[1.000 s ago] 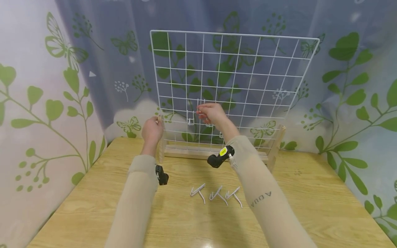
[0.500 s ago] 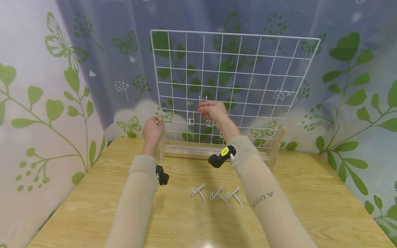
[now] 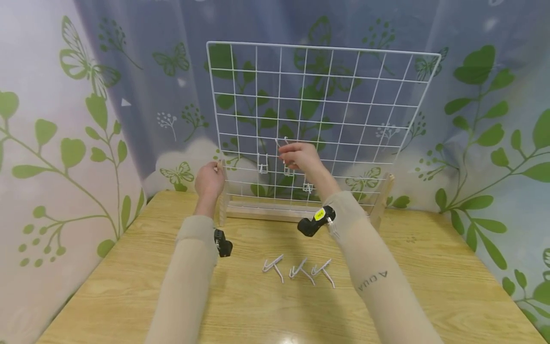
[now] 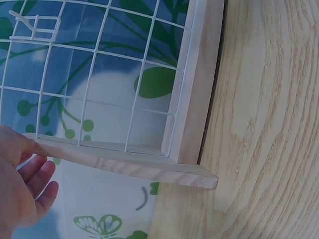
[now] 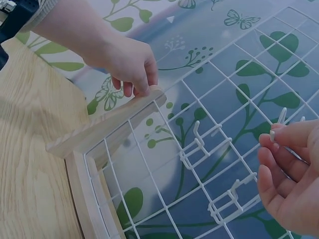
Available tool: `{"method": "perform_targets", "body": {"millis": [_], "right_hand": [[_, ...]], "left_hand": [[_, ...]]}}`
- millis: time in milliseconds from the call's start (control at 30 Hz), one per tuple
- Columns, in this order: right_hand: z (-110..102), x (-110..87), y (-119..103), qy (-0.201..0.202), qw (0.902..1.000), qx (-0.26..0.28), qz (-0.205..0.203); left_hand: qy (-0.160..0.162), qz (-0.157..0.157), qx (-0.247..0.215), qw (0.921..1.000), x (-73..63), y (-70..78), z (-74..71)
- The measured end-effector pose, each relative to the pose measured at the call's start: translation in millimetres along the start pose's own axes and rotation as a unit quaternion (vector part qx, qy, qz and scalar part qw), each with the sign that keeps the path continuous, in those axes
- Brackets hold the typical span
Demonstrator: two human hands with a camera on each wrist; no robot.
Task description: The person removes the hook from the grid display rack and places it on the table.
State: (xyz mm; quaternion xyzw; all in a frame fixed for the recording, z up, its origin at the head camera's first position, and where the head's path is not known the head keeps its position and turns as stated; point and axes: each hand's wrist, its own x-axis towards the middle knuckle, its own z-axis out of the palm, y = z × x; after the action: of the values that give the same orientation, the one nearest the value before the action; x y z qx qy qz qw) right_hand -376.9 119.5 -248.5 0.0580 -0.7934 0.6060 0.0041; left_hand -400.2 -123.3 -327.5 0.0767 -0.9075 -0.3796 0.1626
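Thumb and fingers of the left hand [image 3: 209,179] pinch the upper end of the left wooden post [image 4: 154,172]; should that grip slacken, pressure on the wire grid [image 3: 324,48] could shift or tip it. Next along, the leftmost mounted hook [image 5: 199,141] sits near the working fingers and might be knocked loose by a stray knuckle. The held hook [image 5: 282,116], clasped between thumb and fingers of the right hand [image 3: 301,156], is at the grid, prongs upward; I cannot tell whether they touch wire. Because the fingers hide part of it, one prong could miss and leave it crooked. The middle mounted hook [image 5: 234,190], just below, could snag it. Under the right arm, three loose hooks [image 3: 301,268] lie on the counter [image 3: 240,286], where a dropped piece could scatter them. Farthest right, the other wooden post [image 3: 382,200] has no hand on it, so that end may swing.
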Motion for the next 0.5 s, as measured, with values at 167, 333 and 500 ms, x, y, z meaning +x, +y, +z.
{"method": "perform_targets", "body": {"millis": [167,333,500], "right_hand": [[-8,-5.1,4,-0.020,0.9996,-0.018,-0.013],[-18,-10.9,8,-0.036,0.9985,-0.030,-0.029],[-29,-15.5,11,-0.045,0.9967,-0.053,-0.042]], "left_hand": [[-0.001,0.003,0.006,1.0000,0.6,0.0,0.8],[-0.001,0.001,0.009,1.0000,0.0,0.7,0.4],[0.000,0.003,0.010,0.9999,-0.4,0.1,0.5]]}}
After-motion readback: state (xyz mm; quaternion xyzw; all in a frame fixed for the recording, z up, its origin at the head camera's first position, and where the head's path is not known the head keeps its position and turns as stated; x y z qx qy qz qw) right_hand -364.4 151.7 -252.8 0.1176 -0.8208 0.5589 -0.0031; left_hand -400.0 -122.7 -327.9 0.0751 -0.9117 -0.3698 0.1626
